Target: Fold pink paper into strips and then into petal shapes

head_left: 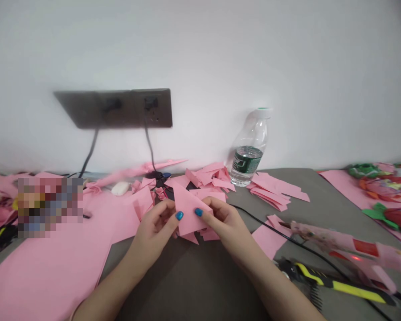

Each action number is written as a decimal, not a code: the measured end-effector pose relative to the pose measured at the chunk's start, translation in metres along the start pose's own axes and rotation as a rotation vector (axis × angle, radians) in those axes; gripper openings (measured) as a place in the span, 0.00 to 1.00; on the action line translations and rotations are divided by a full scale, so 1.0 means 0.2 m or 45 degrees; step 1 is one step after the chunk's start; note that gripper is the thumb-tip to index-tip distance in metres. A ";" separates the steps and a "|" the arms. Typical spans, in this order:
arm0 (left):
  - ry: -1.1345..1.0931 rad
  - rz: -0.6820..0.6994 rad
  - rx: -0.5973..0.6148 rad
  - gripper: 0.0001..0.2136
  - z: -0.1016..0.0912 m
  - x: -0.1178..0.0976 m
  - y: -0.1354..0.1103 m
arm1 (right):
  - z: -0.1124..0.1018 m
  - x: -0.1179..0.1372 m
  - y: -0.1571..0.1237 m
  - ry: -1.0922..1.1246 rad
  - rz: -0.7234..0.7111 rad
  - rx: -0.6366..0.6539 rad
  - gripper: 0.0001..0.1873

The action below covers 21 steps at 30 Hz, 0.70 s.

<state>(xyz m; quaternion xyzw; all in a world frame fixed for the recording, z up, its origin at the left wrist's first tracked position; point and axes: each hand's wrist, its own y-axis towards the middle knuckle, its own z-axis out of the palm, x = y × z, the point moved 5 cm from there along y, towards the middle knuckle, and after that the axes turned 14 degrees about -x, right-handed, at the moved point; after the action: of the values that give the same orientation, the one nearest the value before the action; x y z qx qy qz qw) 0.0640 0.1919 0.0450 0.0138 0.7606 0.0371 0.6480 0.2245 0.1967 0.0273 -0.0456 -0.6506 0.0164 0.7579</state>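
Fingers (165, 209) grip pink paper (189, 214) from both sides, scraps (209, 176) and water bottle (249, 154) beyond.

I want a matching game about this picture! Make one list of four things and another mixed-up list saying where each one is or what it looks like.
Things:
1. Water bottle
2. Wall socket panel
3. Left thumbnail
4. Pink paper piece

Matches:
A. Painted blue
B. Held between the left hand and right hand
C. Dark brown, fixed to the wall
D. Standing on the table by the wall

Right pairs: 1-D, 2-C, 3-A, 4-B.
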 end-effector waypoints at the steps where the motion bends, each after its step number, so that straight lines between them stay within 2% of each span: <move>1: -0.015 -0.011 0.000 0.10 0.00 0.00 0.00 | 0.00 0.00 0.00 -0.002 0.021 0.001 0.21; 7: -0.001 0.020 -0.083 0.11 -0.01 0.00 0.01 | 0.00 0.00 0.00 -0.039 0.005 0.018 0.22; 15: -0.063 -0.002 0.029 0.14 0.00 0.01 0.00 | -0.02 0.00 0.01 -0.073 0.020 -0.057 0.22; 21: 0.042 0.068 -0.050 0.10 -0.01 0.00 0.01 | 0.00 0.02 0.00 -0.091 -0.024 -0.008 0.21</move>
<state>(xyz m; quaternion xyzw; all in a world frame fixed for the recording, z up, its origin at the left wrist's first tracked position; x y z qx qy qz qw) 0.0628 0.1931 0.0463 0.0209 0.7696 0.0696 0.6343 0.2251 0.1979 0.0303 -0.0411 -0.6778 0.0088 0.7341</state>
